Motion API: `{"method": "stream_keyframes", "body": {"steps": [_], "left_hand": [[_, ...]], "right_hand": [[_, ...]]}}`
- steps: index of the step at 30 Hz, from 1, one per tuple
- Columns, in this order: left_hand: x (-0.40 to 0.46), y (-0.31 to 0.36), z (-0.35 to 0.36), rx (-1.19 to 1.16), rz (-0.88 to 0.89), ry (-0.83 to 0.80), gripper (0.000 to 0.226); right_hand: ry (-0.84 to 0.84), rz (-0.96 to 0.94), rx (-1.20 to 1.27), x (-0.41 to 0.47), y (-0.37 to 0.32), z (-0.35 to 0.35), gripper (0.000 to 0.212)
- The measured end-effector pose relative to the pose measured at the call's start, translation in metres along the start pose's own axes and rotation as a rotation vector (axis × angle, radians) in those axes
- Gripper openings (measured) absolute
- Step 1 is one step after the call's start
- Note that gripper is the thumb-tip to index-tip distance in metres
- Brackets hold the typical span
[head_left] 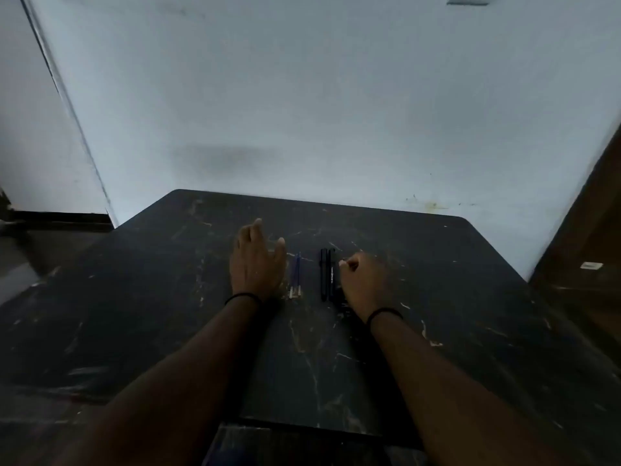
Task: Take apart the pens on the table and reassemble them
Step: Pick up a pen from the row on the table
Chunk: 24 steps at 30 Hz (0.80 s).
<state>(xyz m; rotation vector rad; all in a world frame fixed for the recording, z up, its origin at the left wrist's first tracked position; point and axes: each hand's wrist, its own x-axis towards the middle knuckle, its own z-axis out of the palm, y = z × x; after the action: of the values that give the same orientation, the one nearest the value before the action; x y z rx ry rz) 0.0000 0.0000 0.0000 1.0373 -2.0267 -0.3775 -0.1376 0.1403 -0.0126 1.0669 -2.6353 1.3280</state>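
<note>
Left hand (256,264) spread flat on counter (437,280); right hand (361,280) curled, contents can't tell. Risk: thin refills (295,275) roll off beside black barrels (326,274).

On the dark scratched table (437,264), the left hand (257,264) lies flat with fingers spread. Two blue refills (295,275) lie just right of its thumb. The right hand (364,280) is curled, its fingertips just beside two black pen barrels (326,275).
</note>
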Motion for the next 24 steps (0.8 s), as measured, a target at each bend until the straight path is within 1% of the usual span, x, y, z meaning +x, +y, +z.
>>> {"method": "stream_keyframes", "body": {"steps": [2,6,11,13,15,18,24], "left_hand": [[0.008,-0.001,0.006,-0.035,-0.036,0.028,0.059],[0.017,-0.002,0.02,-0.082,-0.046,0.031,0.057],[0.027,0.001,0.032,-0.11,-0.074,0.042,0.054],[0.03,0.0,0.036,-0.118,-0.081,0.043,0.053],[0.032,0.0,0.038,-0.119,-0.092,0.045,0.051],[0.033,-0.001,0.039,-0.118,-0.11,0.046,0.047],[0.034,-0.004,0.038,-0.145,-0.099,0.084,0.036]], "right_hand": [[0.016,0.023,-0.057,0.006,-0.002,0.002,0.023],[0.006,0.045,-0.17,0.013,-0.008,0.005,0.025],[0.032,0.062,-0.26,0.024,-0.005,0.005,0.019],[0.056,0.045,-0.284,0.025,-0.005,0.006,0.023],[0.061,0.033,-0.295,0.027,-0.006,0.007,0.032],[0.027,0.043,-0.319,0.029,-0.007,0.007,0.039],[0.002,0.111,-0.35,0.03,-0.008,0.004,0.022]]}}
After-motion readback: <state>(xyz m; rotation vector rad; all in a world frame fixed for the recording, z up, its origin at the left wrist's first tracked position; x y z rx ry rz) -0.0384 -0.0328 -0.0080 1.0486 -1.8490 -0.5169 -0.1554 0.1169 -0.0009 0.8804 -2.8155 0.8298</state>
